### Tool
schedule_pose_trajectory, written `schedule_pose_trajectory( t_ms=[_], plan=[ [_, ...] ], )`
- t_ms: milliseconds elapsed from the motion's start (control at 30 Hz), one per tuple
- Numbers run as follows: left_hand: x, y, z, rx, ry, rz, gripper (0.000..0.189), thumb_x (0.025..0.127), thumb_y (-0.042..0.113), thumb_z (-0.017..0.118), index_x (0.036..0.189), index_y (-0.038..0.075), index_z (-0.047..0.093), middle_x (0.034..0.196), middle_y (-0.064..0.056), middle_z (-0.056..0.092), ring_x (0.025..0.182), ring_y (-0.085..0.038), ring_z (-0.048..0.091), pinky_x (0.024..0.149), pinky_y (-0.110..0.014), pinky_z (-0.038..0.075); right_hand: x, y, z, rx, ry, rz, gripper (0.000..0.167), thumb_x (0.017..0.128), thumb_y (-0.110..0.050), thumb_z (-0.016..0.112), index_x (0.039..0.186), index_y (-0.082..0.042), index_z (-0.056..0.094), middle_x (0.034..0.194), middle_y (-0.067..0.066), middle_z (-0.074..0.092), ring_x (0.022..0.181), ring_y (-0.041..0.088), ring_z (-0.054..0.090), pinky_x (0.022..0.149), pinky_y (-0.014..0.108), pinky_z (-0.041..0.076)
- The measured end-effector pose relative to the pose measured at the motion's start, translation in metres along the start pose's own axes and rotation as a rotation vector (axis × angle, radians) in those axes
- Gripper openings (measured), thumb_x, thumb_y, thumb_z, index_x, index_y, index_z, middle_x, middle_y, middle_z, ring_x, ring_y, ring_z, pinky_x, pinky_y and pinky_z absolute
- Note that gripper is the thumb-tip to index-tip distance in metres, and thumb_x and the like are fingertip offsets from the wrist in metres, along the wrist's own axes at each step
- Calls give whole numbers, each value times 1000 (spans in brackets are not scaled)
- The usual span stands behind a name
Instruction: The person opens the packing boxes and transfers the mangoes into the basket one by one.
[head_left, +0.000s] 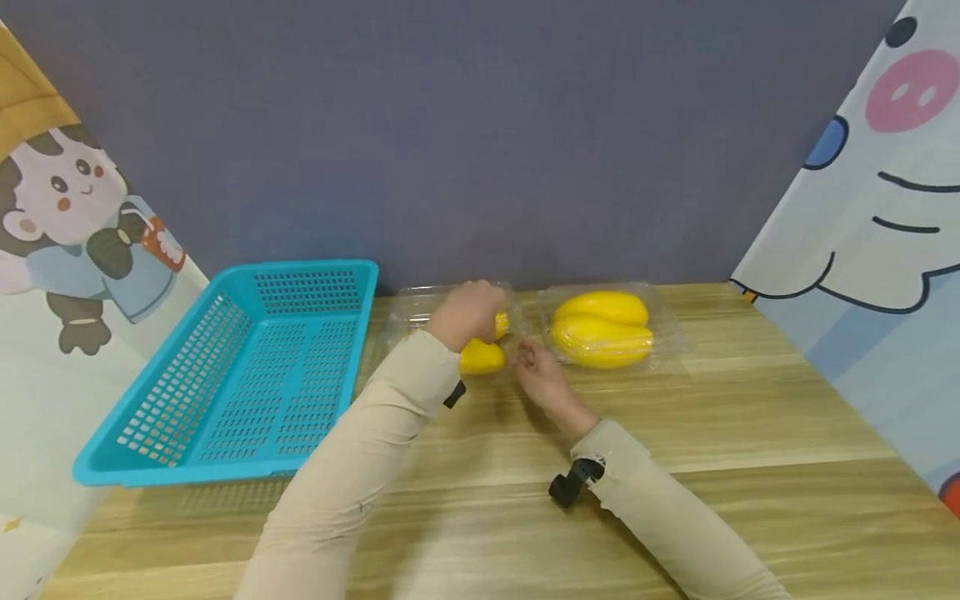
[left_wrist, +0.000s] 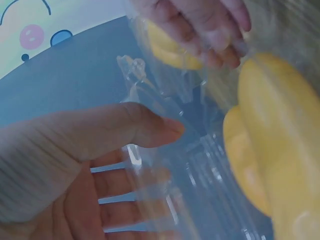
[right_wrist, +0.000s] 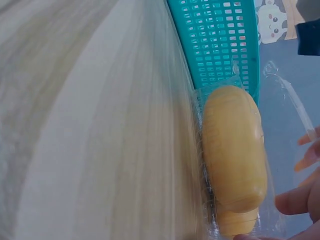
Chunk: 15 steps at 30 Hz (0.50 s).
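Observation:
A clear plastic box (head_left: 420, 302) with yellow mangoes (head_left: 482, 358) in it lies beside the blue-green basket. My left hand (head_left: 468, 313) reaches over this box. In the left wrist view its thumb (left_wrist: 150, 127) is in front of the raised clear lid (left_wrist: 165, 192), the other fingers behind it, holding the lid between them. At the box's right end, my right hand (head_left: 542, 379) has curled fingers; in the left wrist view its fingertips (left_wrist: 227, 52) pinch the clear plastic close to a mango's tip. The right wrist view shows the mangoes (right_wrist: 235, 150) lying against each other.
The blue-green perforated basket (head_left: 281, 367) stands at the left. A second clear box (head_left: 671, 329) holding two yellow mangoes (head_left: 603, 329) lies to the right. Behind the wooden table (head_left: 675, 417) rises a grey panel (head_left: 487, 142), with cartoon-printed sheets on both sides.

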<state>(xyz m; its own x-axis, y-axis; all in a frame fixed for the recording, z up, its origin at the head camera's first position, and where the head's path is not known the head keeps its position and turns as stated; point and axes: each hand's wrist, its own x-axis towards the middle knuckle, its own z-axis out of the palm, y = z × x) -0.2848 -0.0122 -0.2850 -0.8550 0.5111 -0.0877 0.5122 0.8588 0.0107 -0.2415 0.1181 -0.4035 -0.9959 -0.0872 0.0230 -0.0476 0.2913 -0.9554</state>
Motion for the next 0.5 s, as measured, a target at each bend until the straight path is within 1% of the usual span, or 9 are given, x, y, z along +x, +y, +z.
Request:
schedule_pose_trajectory(
  t_ms=[100,200,267,333,433,500],
  plan=[
    [-2,-2,-8,-21,-47,-10,28,71,-1,64,99,6,64,99,-8,64,83,-22,55,69,-31,46,0,1,0,14,-4,17,51,95,-3,47,138,17,27,142,34,33,129,44,37,104,49,37],
    [-2,-5,-16,-28,-59,-6,29,71,-3,63,99,6,64,96,-7,63,79,-21,50,66,-30,43,0,1,0,22,-9,23,52,95,-4,47,138,16,26,143,33,31,131,43,35,105,48,36],
    [-1,-7,-19,-13,-38,7,27,72,-4,63,97,6,66,93,-6,63,78,-20,50,67,-30,43,0,0,0,25,-11,19,52,95,-3,47,138,17,26,143,34,30,131,44,34,106,48,35],
    [1,-9,-22,0,-2,28,26,74,-5,64,97,5,66,91,-6,64,78,-20,51,69,-31,44,1,-1,0,17,-8,10,52,94,-3,47,138,17,26,142,35,31,131,44,34,107,48,34],
    [4,-12,-25,7,37,43,26,75,-5,64,98,5,66,93,-6,64,81,-21,54,73,-32,46,1,-1,1,20,-2,3,52,94,-2,47,137,19,25,142,36,30,132,45,33,108,48,32],
    [4,-13,-26,0,42,42,29,76,-5,64,103,5,67,98,-7,65,86,-22,57,77,-33,48,0,-1,1,27,-2,10,52,95,-1,46,137,19,25,142,36,29,132,45,32,108,48,32]
  ],
)
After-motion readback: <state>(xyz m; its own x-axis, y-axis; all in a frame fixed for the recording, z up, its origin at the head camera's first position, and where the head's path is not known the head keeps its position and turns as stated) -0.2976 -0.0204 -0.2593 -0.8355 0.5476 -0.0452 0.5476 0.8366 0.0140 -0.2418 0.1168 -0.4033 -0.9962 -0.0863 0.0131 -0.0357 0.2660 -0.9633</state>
